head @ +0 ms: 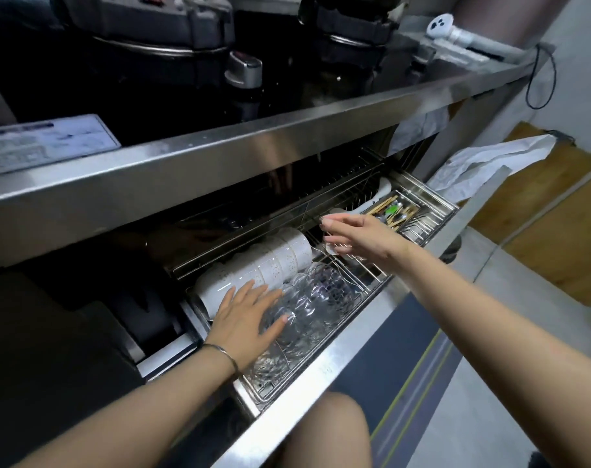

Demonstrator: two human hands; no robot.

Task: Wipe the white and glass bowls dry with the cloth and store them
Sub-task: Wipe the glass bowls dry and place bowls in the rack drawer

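A row of white bowls lies on its side in the wire rack of a pulled-out steel drawer. In front of it lies a row of glass bowls, also on their sides. My left hand rests flat with straight fingers across the near ends of both rows. My right hand hovers over the middle of the rack with loosely bent fingers, holding nothing. A small white dish sits just under it. No cloth is in either hand.
A cutlery compartment with chopsticks and spoons fills the drawer's right end. The steel counter edge overhangs the drawer, with black pots on top. A white plastic bag lies on the floor at right. My knee is below the drawer.
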